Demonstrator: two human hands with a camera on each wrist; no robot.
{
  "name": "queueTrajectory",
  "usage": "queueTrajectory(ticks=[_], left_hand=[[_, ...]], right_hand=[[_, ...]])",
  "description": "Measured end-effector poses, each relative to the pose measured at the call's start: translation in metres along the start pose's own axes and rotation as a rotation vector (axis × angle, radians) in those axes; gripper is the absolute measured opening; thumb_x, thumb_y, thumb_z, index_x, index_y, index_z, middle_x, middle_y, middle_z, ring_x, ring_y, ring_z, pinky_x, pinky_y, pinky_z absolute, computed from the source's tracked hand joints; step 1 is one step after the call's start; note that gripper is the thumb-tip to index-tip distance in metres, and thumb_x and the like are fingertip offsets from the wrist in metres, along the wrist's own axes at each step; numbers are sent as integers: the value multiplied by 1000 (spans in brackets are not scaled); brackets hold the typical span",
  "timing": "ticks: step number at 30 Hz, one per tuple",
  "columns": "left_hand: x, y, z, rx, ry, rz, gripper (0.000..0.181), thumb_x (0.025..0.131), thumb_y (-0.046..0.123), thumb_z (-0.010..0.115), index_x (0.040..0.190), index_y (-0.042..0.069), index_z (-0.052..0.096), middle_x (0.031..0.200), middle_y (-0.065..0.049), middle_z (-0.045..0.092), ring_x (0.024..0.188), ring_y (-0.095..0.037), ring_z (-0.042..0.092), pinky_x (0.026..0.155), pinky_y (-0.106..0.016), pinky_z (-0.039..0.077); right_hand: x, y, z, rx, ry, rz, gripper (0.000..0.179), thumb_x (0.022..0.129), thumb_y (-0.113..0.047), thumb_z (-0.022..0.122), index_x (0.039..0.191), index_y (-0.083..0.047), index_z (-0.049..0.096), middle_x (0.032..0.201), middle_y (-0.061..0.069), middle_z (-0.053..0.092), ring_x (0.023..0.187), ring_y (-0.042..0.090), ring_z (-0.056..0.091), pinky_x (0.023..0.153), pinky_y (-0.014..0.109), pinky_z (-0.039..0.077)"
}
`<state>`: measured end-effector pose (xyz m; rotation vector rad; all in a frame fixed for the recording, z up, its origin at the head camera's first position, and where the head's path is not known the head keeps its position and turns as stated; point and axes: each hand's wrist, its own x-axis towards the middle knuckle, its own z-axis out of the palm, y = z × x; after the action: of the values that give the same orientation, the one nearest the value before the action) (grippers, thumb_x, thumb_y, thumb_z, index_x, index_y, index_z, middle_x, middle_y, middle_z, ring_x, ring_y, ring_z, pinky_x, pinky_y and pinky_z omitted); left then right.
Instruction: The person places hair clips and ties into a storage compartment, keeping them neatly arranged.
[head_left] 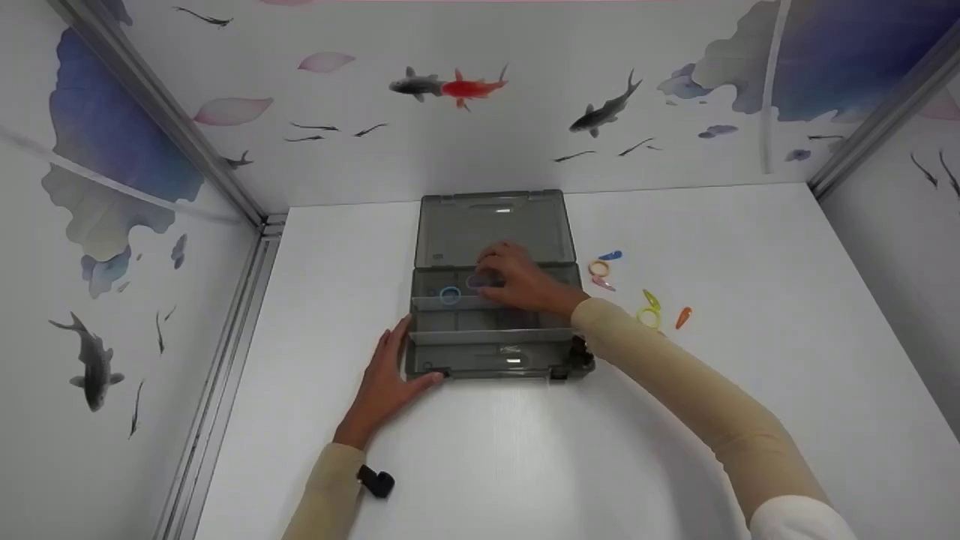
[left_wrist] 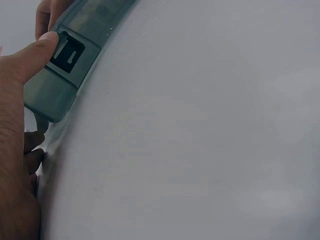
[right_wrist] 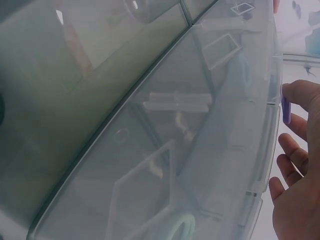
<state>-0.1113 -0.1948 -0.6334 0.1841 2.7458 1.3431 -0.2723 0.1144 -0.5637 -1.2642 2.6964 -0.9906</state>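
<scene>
Left hand grips a case by its near-left corner; right hand pinches a purple piece above; lid reaches the tabletop's far edge, room in front.

No readable text, labels, brands, numbers or signs are showing in any view.
</scene>
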Motion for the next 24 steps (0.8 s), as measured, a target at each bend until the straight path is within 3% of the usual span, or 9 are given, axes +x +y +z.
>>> queueTrajectory(ticks=[24], left_hand=[[-1,-1,0,3,-6,11,117,86,71,85,177,34,22,181,-15,27,167,-46,17,125,-76,26]], right_hand=[[4,3,5,51,11,20,32,102,-17,81,124,6,74,137,26,64,129,45,54,113,62,41]])
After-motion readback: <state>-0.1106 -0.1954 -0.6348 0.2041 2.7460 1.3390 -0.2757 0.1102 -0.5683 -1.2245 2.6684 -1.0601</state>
